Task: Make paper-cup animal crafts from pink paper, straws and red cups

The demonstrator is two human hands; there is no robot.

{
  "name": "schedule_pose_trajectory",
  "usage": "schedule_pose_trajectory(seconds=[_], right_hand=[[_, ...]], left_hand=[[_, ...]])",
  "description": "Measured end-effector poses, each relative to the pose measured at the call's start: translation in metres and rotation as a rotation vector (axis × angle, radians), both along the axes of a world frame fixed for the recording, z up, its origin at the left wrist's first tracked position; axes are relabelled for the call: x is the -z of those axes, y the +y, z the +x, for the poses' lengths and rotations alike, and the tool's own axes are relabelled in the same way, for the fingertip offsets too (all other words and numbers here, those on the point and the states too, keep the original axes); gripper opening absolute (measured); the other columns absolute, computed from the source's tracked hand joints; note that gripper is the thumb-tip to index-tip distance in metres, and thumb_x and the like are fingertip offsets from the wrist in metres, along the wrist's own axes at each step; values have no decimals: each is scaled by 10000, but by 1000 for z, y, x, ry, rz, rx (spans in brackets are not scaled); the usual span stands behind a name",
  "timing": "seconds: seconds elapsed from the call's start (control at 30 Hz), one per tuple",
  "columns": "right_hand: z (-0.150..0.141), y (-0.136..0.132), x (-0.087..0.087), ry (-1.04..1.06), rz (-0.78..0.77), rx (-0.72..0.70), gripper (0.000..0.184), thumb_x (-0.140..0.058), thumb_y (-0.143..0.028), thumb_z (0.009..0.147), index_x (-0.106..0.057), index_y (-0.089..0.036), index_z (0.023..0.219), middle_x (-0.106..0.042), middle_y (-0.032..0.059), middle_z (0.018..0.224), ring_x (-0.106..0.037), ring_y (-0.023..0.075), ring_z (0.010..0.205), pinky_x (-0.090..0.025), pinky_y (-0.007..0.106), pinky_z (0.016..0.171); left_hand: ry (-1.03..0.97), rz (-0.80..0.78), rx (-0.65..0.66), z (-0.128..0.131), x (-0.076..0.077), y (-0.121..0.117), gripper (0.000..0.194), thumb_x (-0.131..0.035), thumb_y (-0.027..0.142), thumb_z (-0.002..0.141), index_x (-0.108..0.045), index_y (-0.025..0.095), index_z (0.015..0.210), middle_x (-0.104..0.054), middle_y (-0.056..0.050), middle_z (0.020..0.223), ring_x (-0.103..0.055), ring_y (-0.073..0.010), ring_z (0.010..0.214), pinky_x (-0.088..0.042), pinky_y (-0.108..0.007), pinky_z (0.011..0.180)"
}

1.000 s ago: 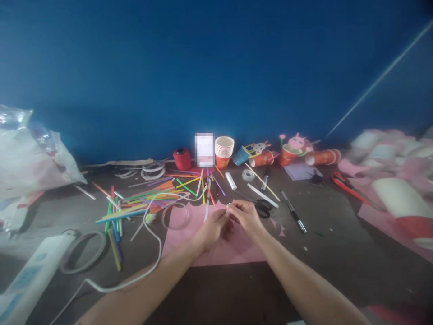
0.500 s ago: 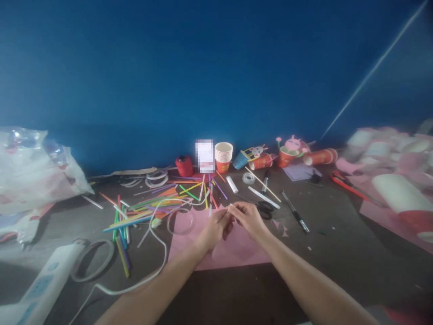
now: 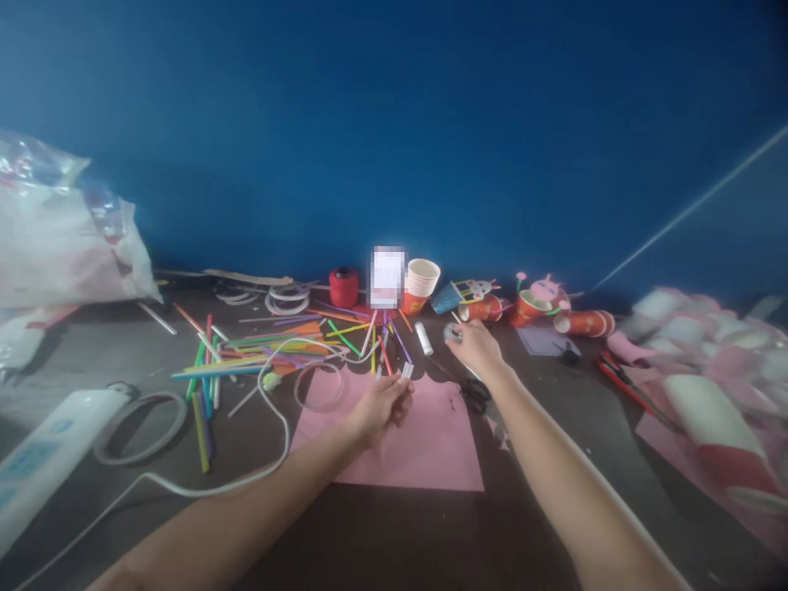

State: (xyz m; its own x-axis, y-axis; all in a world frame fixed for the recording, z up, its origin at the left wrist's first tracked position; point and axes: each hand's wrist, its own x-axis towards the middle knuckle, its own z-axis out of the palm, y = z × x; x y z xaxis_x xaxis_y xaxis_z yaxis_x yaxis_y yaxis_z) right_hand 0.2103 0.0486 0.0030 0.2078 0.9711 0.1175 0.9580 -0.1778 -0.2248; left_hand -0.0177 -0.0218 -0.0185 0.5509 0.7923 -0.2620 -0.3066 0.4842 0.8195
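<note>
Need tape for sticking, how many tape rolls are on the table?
3: small clear roll under the right hand, clear ring on the pink paper, large ring by the power strip. Others may be hidden.

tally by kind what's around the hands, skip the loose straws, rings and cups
pink paper sheet: 1
black scissors: 1
red thread spool: 1
white glue stick: 1
small clear tape roll, at the right hand: 1
short white tube piece, pinched in the left hand: 1
white power strip: 1
total: 7
</note>
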Motion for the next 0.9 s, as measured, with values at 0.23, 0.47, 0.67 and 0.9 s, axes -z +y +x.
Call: schedule_pose_trajectory(seconds=[0.23,0.47,0.67,0.9], right_hand=[[-14,-15,-4,84,79,-60,224,-542,-314,786,-649,-165,912,-563,109,996,-572,217,881,-455,308,721],[-47,-89,0,1372,-224,-268,275,-538,-327,737,-622,-199,966,-550,25,802,-497,133,632,-425,212,447],[-64,-103,13,1578,-286,-294,172,-499,-230,693,-620,-194,810,-545,37,888,-521,162,744,-526,287,547],[-56,-100,14,1420,-348,-322,288,-454,-218,681,-630,-202,908,-539,45,951,-559,175,776,-523,269,524]], left_hand=[[-30,6,-59,-2,1,0,270,-528,431,800,-474,168,770,-416,61,508,-341,-58,397,-283,-191,393],[-20,121,-307,-3,1,2,286,-517,443,825,-525,157,825,-588,-21,782,-475,-58,488,-346,-191,424],[24,143,-120,-6,0,3,298,-501,465,827,-519,168,798,-576,0,716,-525,-81,457,-387,-209,428],[39,218,-39,-5,1,2,300,-464,445,863,-513,158,792,-532,21,591,-543,-98,440,-407,-211,456]])
